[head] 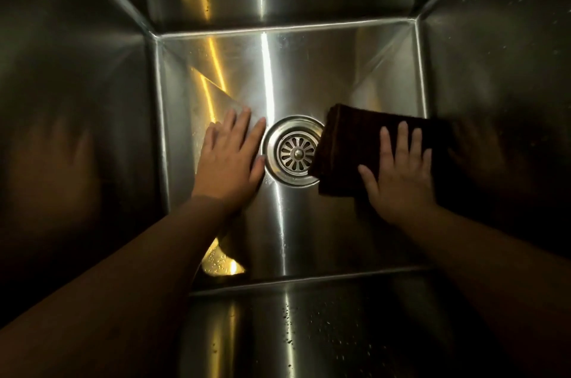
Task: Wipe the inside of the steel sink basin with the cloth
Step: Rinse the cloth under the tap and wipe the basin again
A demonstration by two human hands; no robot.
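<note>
seemingly midway: the folded dark cloth (355, 143) lies flat on the steel sink basin (293, 75) floor, its left edge overlapping the drain strainer (296, 153) rim. the right hand (401, 180) presses it with straight, spread fingers. the left hand (230, 161) rests flat and empty beside the drain. droplets suggest the near wall is unwiped. the cloth's long axis runs left-right, slightly skewed, with a short edge toward the drain.

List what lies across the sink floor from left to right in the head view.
In order: left hand flat on the steel sink basin floor → round slotted steel drain strainer → folded dark brown cloth, with the right hand spread flat on top.
</note>
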